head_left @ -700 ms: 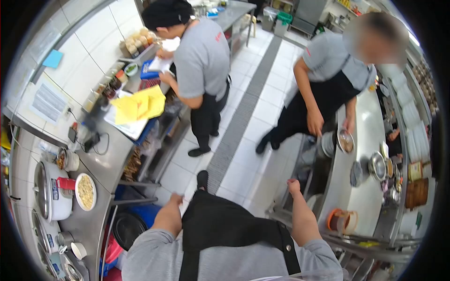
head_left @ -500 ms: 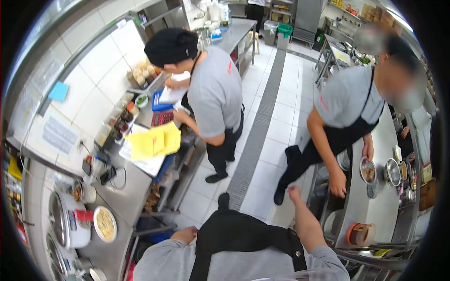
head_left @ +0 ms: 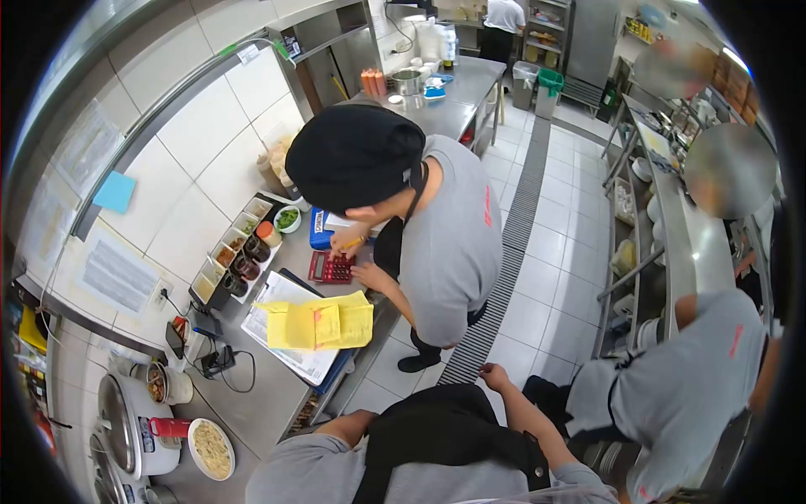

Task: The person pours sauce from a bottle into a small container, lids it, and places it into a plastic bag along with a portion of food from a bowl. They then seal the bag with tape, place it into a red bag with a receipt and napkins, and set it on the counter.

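My left hand (head_left: 361, 424) hangs low by the left counter's edge, mostly hidden by my forearm and apron, so its fingers do not show. In front of my apron, over the floor, my right hand (head_left: 495, 377) is held with its fingers loosely curled and nothing visible in them. The yellow papers (head_left: 357, 323) lie nearest my left hand, on white sheets and a blue clipboard (head_left: 337, 375). Beyond them a co-worker in a black cap (head_left: 357, 155) bends over a red calculator (head_left: 332, 268), one hand on it and a pencil-like yellow stick in the other.
On the left counter are an oval dish of pale food (head_left: 211, 451), a rice cooker (head_left: 159, 445), cables and a condiment rack (head_left: 227, 252). Another co-worker (head_left: 663, 395) leans at the right counter. A floor drain grate (head_left: 504, 277) runs down the aisle.
My view has shifted forward and left, closer to the capped co-worker, whose hands are now at the calculator. The right co-worker has turned and bent down. My right hand has come inward.
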A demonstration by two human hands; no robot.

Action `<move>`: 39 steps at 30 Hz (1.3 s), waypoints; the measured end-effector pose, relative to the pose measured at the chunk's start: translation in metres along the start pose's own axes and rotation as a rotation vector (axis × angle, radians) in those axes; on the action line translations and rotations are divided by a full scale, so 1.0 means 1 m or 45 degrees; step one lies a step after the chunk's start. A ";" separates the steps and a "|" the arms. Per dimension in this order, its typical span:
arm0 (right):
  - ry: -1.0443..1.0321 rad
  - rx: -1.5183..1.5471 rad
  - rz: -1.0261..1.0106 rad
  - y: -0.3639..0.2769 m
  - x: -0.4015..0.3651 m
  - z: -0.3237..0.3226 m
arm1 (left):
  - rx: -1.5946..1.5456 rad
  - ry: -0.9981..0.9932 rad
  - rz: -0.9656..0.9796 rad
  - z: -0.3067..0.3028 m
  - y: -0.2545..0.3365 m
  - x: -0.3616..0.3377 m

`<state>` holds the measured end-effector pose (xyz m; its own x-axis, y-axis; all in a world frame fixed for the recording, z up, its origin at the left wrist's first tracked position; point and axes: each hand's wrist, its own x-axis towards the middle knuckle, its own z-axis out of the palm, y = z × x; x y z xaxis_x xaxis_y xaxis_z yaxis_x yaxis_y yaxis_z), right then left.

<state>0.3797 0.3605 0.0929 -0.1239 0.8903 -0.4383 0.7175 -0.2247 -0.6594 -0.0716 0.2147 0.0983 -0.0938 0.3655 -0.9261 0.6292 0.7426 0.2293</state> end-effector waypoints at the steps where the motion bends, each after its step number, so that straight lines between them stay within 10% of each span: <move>1: -0.034 -0.018 0.072 -0.009 0.000 -0.014 | -0.009 -0.009 -0.007 0.001 0.001 0.002; 8: -0.443 -0.917 0.138 0.160 0.017 -0.041 | -0.061 -0.022 -0.096 0.003 0.026 0.003; 12: -0.354 -0.494 0.575 0.274 -0.003 -0.074 | -0.113 0.010 -0.145 0.014 0.061 0.004; 30: -0.228 -0.223 0.688 0.357 0.088 -0.428 | -0.362 0.127 -0.160 0.154 0.387 0.041; 35: -0.283 -0.649 0.262 0.398 0.234 -0.479 | -0.379 0.109 -0.168 0.166 0.447 0.049; 39: -0.057 -0.321 0.094 0.257 0.346 -0.526 | -0.404 0.092 -0.184 0.161 0.488 0.071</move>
<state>0.8816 0.8192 0.0927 -0.0909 0.8554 -0.5099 0.8731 -0.1777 -0.4539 0.3528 0.5129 0.0958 -0.2256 0.2743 -0.9348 0.3355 0.9227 0.1898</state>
